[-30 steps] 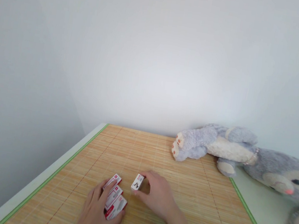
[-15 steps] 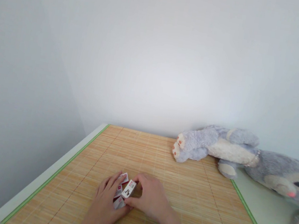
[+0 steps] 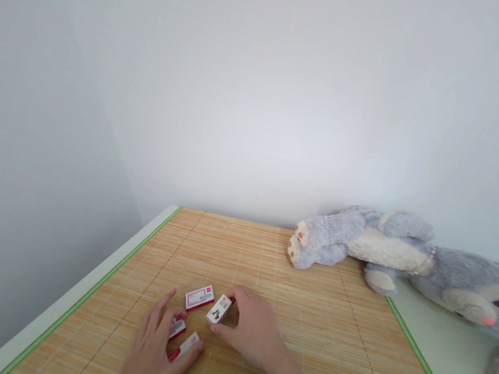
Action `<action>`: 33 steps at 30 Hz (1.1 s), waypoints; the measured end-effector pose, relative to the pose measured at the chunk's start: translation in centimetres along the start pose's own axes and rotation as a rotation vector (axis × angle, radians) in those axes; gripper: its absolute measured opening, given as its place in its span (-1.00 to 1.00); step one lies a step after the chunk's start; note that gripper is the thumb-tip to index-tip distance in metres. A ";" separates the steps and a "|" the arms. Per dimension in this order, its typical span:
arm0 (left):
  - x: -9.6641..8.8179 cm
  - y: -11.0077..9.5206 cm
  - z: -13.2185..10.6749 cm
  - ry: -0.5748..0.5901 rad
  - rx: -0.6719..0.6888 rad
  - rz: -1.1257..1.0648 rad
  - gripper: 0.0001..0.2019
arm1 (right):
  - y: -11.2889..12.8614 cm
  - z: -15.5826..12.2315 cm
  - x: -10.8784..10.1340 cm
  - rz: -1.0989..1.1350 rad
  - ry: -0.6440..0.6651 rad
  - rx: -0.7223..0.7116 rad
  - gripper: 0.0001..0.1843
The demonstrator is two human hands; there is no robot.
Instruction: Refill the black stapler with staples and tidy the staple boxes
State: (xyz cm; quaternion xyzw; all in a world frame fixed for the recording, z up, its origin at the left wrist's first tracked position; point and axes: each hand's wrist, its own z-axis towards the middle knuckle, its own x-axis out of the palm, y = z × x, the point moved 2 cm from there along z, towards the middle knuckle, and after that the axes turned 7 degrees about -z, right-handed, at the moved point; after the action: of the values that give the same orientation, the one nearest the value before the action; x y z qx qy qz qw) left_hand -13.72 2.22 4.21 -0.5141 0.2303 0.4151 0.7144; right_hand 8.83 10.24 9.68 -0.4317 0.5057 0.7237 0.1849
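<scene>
Several small white-and-red boxes lie on a bamboo mat (image 3: 304,322). My right hand (image 3: 255,330) pinches one small box (image 3: 219,308) between thumb and fingers, tilted on the mat. My left hand (image 3: 155,349) rests with its fingers over two boxes, one under the index finger (image 3: 178,329) and one beside the thumb (image 3: 186,345). Another box (image 3: 200,297) lies flat and free just beyond my left fingertips.
A grey plush rabbit (image 3: 409,256) lies on its side at the back right, partly off the mat. The white table edge (image 3: 86,287) runs along the left. White walls close in behind and to the left.
My right hand brought its box in against the left hand's stack, then drew slightly back. The stack under my left hand has spread apart, and one box now lies free further away.
</scene>
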 end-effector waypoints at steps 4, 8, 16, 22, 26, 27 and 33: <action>-0.2 2.4 -0.2 0.017 -0.040 -0.016 -0.54 | -0.1 0.1 0.2 0.003 0.002 -0.004 -0.51; -0.1 3.5 0.9 0.090 0.003 -0.072 -0.43 | -0.2 0.2 0.4 -0.001 -0.011 0.015 -0.52; 0.3 2.2 3.4 0.277 0.213 -0.061 -0.45 | -0.1 0.1 0.5 -0.010 -0.016 0.038 -0.53; 1.2 0.9 2.7 0.219 0.170 -0.077 -0.55 | 0.0 0.3 0.8 -0.057 -0.001 0.026 -0.52; 1.4 0.2 1.6 0.184 0.158 -0.069 -0.54 | 0.0 0.6 0.8 -0.070 0.024 0.020 -0.50; 1.3 0.1 1.4 0.180 0.158 -0.062 -0.52 | 0.1 0.7 0.8 -0.069 0.026 0.009 -0.50; 1.2 -0.3 0.6 0.166 0.196 0.016 -0.30 | 1.0 1.1 1.1 -0.085 0.047 -0.053 -0.50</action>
State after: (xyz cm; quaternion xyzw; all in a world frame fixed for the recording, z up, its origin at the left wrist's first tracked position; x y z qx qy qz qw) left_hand -12.83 3.16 3.68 -0.4724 0.3324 0.3524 0.7363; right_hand 6.99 10.61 9.47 -0.4742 0.4717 0.7181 0.1921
